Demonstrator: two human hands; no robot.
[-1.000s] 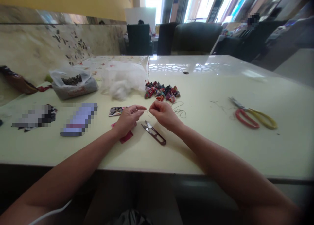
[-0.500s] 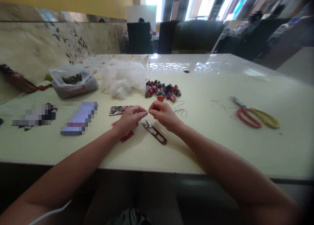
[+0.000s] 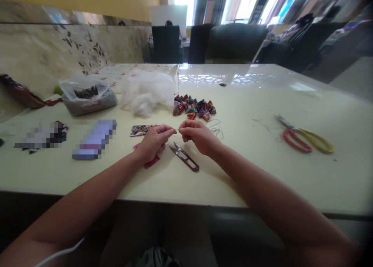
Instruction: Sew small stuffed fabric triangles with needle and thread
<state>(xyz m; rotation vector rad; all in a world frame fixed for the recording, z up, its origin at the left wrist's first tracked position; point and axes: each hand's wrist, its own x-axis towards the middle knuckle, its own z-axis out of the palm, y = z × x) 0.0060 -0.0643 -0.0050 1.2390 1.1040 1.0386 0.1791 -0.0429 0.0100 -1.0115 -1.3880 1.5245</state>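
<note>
My left hand point(image 3: 154, 142) is closed in a pinch, thumb against forefinger, above a red cloth piece point(image 3: 151, 162). My right hand point(image 3: 196, 133) pinches just opposite, the fingertips of both hands almost meeting. A thin strand of thread shows between and just below the fingertips; whether a needle is there too is too small to tell. Loops of dark thread point(image 3: 217, 132) lie on the table behind my right hand. Below the hands rest thread snips point(image 3: 186, 158) with a brown handle, blades apart. A patterned cloth piece point(image 3: 138, 130) lies beyond my left hand.
Beyond the hands sit several small stuffed cloth pieces point(image 3: 194, 107), white stuffing point(image 3: 144, 104) by a clear bag, and a plastic bag point(image 3: 87, 104) of dark dried material. Scissors point(image 3: 305, 137) with red and yellow handles lie right. A blurred bluish object point(image 3: 94, 139) lies left.
My right hand has drawn slightly away from the left, widening the small gap between the fingertips. Both pinches stay closed; the objects on the table have not moved.
</note>
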